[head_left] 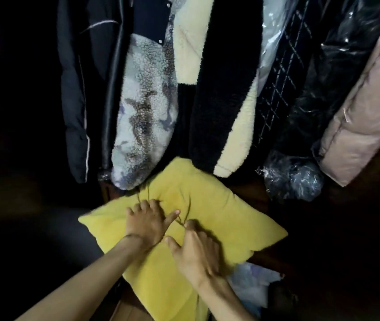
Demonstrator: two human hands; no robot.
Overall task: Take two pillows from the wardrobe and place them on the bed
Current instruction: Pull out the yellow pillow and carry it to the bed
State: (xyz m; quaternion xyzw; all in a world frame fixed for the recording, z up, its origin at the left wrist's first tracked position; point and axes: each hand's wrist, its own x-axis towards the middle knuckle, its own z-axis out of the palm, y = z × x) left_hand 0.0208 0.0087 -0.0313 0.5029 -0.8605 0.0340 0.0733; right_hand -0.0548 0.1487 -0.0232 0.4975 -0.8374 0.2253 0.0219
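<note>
1. Progress: the task looks to be at its first step. One yellow pillow (207,205) lies inside the wardrobe (10,112), low in the view at about 6 o'clock, and it has not left the cupboard. No bed is in view, so nothing can be counted as delivered.

2. The left hand (146,222) rests on top of the pillow, fingers (153,203) curled and digging into the fabric, which puckers into creases just beyond them (a grip forming, I judge, not a finished lift).

3. The right hand (196,253) sits just beside it, toward 5 o'clock, pressed on the same pillow with fingers bent into the cloth; how firmly it has hold I cannot tell, as the hand is blurred.

4. What is left: pulling this pillow out, finding a second one (none is clearly visible), and carrying both to the bed.

5. Contents of the wardrobe: hanging above the pillow, from 10 to 2 o'clock, are a dark padded jacket (75,100), a grey fleece (145,112), a navy and cream fleece (226,89), dark clothes in clear plastic covers (311,100) and a pale pink padded coat (365,112). The fleece hems touch the pillow's far edge.
</note>
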